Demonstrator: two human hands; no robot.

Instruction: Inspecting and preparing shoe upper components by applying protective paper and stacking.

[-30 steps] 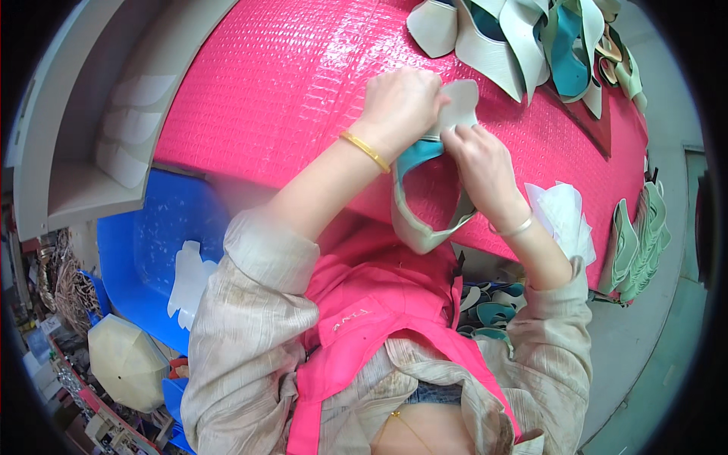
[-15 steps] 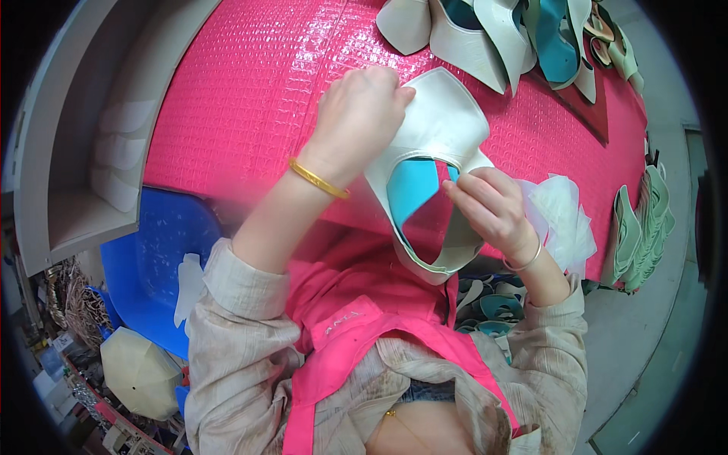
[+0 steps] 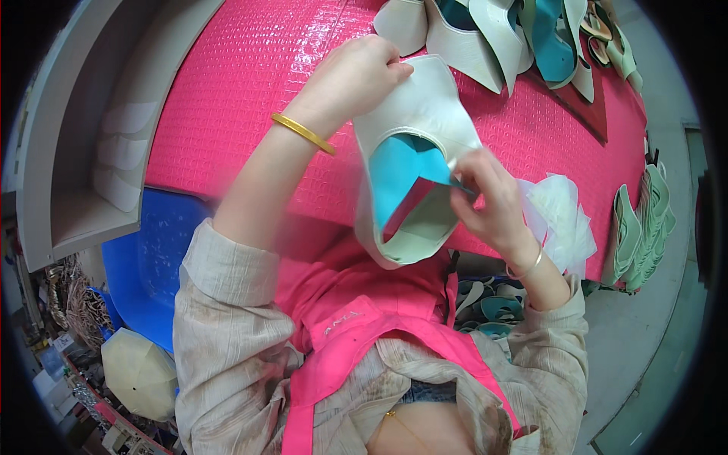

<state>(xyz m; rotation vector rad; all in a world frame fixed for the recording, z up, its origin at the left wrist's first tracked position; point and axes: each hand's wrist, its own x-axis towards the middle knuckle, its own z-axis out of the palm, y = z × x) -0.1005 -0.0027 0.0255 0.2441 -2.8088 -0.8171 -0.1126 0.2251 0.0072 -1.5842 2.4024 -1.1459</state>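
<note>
Your right hand [image 3: 489, 201] has its fingertips pressed together, pinching the edge of the turquoise lining flap [image 3: 402, 178] inside the pale cream shoe upper with its looped strap [image 3: 413, 129]. You hold that piece in the air above the near edge of the pink textured table cover [image 3: 250, 91]. Your left hand [image 3: 353, 76], with a gold bangle [image 3: 302, 133] on its wrist, is curled with fingers closed over the upper's far top corner.

Just beside your right wrist, at the near right edge of the table, lies a bunch of white translucent sheets [image 3: 561, 216]. A heap of cream and turquoise shoe uppers [image 3: 493, 34] sits along the far edge. Pale green pieces [image 3: 641, 227] are stacked off the right edge, and a blue plastic chair [image 3: 148, 250] stands below the left edge, near a grey shelf unit [image 3: 83, 152].

Since half a second ago, the piece has risen slightly and your right fingers have moved up onto the lining.
</note>
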